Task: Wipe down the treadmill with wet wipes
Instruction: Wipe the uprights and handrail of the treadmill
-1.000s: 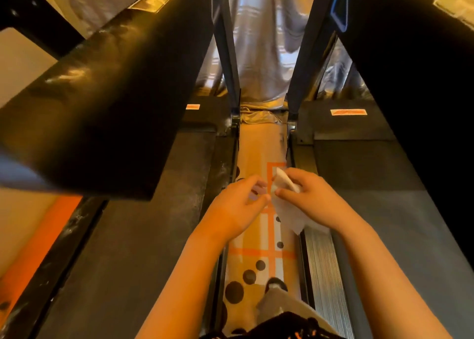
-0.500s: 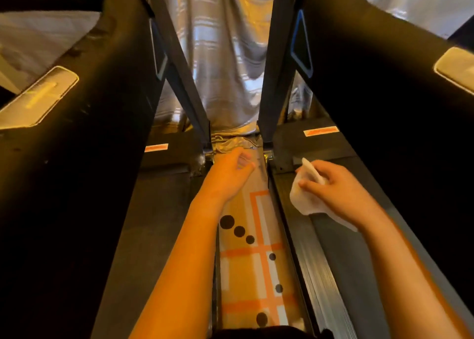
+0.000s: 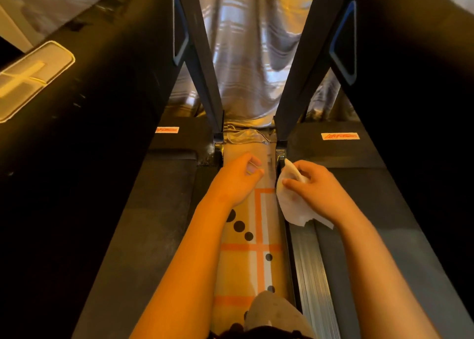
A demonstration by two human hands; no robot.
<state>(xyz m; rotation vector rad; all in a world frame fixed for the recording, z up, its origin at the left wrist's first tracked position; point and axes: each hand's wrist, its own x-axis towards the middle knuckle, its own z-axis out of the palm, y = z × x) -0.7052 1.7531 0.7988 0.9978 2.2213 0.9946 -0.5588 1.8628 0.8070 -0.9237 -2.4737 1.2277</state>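
Two dark treadmills flank a narrow strip of patterned floor. My right hand (image 3: 318, 187) grips a crumpled white wet wipe (image 3: 291, 202) and holds it against the inner side rail of the right treadmill (image 3: 359, 210), close to the base of its upright post (image 3: 280, 156). The ribbed silver rail (image 3: 310, 274) runs back toward me below the wipe. My left hand (image 3: 237, 177) hovers over the floor strip between the machines, fingers loosely curled and holding nothing, beside the left treadmill's belt (image 3: 154, 223).
Big black handrail arms of the left treadmill (image 3: 84, 133) and the right one (image 3: 423, 94) loom on both sides. A grey striped curtain (image 3: 246, 56) hangs ahead. The orange-lined, dotted floor (image 3: 256, 248) lies between the machines. My knee (image 3: 274, 310) is at the bottom.
My right hand has slid the wipe left and forward to the rail's front end by the post. My left hand stays forward over the floor strip. The view has shifted slightly.
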